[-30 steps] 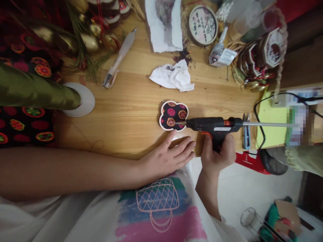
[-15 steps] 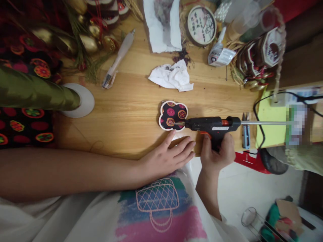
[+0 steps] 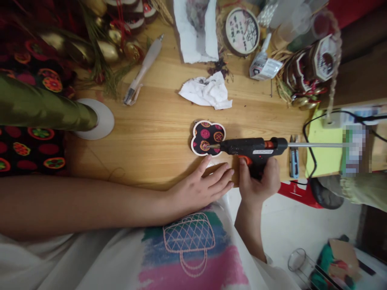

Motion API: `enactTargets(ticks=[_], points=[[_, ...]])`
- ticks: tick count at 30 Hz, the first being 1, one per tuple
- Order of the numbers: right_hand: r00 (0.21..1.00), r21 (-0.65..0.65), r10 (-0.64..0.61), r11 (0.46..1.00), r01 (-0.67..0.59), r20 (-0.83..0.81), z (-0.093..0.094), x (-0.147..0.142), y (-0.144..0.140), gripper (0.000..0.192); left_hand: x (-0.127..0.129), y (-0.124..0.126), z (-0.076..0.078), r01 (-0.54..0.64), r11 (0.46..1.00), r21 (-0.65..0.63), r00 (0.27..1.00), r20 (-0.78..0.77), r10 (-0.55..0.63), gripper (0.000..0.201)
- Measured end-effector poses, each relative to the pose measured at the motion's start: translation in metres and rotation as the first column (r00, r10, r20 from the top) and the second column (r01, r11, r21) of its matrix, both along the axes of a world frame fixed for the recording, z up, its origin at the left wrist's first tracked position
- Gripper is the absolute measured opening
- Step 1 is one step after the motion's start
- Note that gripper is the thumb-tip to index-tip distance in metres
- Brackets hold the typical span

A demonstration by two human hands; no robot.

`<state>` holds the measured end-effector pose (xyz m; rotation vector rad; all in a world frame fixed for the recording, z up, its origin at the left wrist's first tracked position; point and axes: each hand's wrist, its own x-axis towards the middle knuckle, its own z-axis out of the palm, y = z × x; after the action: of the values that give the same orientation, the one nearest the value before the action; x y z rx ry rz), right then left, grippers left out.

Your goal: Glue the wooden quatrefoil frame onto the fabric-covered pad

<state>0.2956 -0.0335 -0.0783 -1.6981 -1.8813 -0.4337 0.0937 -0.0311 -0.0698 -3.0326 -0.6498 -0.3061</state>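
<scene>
A black glue gun [image 3: 244,146] is held by its handle in my right hand [image 3: 261,181], with a finger at the orange trigger. Its nozzle points left and its tip is over the lower part of a clover-shaped piece [image 3: 208,133], which has a white rim and dark patterned fabric. That piece lies flat on the table. My left hand [image 3: 199,186] rests at the table's front edge, fingers stretched and apart. One of its fingertips is at the piece's lower rim; whether it touches is unclear. A grey glue stick [image 3: 317,145] juts from the gun's back.
Crumpled white paper [image 3: 208,92] lies behind the piece, with a round tin [image 3: 242,31] and a small glue bottle [image 3: 264,64] farther back. A pen [image 3: 143,70] and a green fabric-covered roll [image 3: 45,105] are leftward. Blue snips [image 3: 294,159] and a black cord [image 3: 308,133] are rightward.
The glue gun has shifted very slightly left and tilted a little, with the right hand moving along. My left hand and the clover-shaped piece stay in place.
</scene>
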Motion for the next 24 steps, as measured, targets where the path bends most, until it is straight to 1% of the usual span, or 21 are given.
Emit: enactTargets(ticks=[3,6,11,16,21,24], points=[[1.000,0.007,0.010,1.000,-0.010,-0.003,0.0000,-0.0009,0.0007,0.035,-0.0002,-0.0002,-0.0005,-0.002,1.000,0.008,1.000,0.013,0.002,0.041],[1.000,-0.027,-0.012,1.000,0.012,-0.002,0.0003,-0.0012,0.0000,0.037,-0.0005,-0.0002,-0.0006,-0.005,1.000,0.011,1.000,0.019,0.005,0.041],[0.999,-0.028,-0.037,0.999,0.036,-0.030,-0.0026,0.0004,-0.0021,0.048,0.0001,-0.0005,-0.0019,-0.007,1.000,0.002,1.000,0.028,0.007,0.041],[0.998,-0.020,-0.047,0.999,0.046,-0.052,-0.0053,0.0021,-0.0031,0.050,0.0004,-0.0003,-0.0014,-0.019,1.000,0.002,0.999,0.027,0.019,0.041],[0.995,-0.007,-0.041,0.999,0.040,-0.087,-0.0059,0.0024,-0.0024,0.058,-0.0003,0.0009,0.0000,-0.014,1.000,0.007,1.000,0.024,0.013,0.042],[0.994,-0.008,-0.043,0.999,0.042,-0.100,-0.0060,0.0021,-0.0015,0.058,-0.0003,0.0012,0.0004,-0.013,1.000,0.005,1.000,0.018,0.013,0.042]])
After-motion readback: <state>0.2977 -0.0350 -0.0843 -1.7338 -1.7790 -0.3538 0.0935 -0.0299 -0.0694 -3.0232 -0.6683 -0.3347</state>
